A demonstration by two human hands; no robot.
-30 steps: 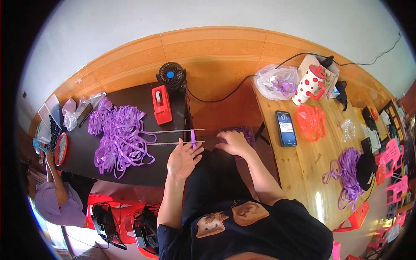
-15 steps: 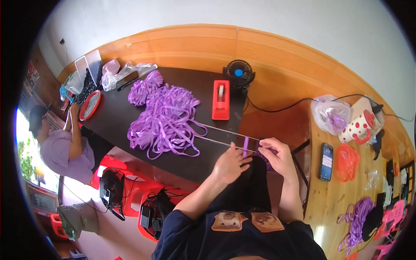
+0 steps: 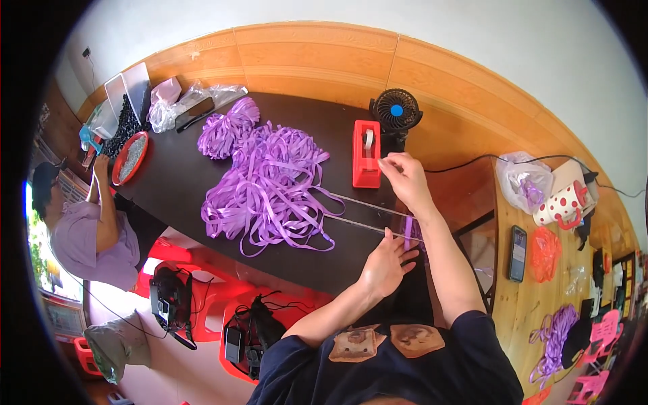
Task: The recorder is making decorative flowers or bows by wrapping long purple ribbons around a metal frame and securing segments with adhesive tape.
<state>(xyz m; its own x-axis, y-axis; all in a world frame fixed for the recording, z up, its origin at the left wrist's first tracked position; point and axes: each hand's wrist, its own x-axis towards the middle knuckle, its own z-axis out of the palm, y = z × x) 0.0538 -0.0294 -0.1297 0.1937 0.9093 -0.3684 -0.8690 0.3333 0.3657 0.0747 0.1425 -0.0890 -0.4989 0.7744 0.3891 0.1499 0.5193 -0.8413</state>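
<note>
- Ribbon heap point(image 3: 263, 182), purple and tangled, lies on the dark table point(image 3: 297, 260).
- Two thin rods point(image 3: 358, 223) run rightward from beside the heap.
- Red tape dispenser point(image 3: 366, 152) stands near the table's far right corner, beside a black fan point(image 3: 396, 111).
- Left hand point(image 3: 383, 266) is at the rods, its fingers loosely apart near the purple strip point(image 3: 408, 228).
- Right hand point(image 3: 408, 181) has left the rod ends for the dispenser's right side. Thumb and forefinger look close together; whether they grip tape, I cannot tell.
- Purple strip remains across the rods, so only the left hand now attends it; work seems to have turned to the dispenser.
</note>
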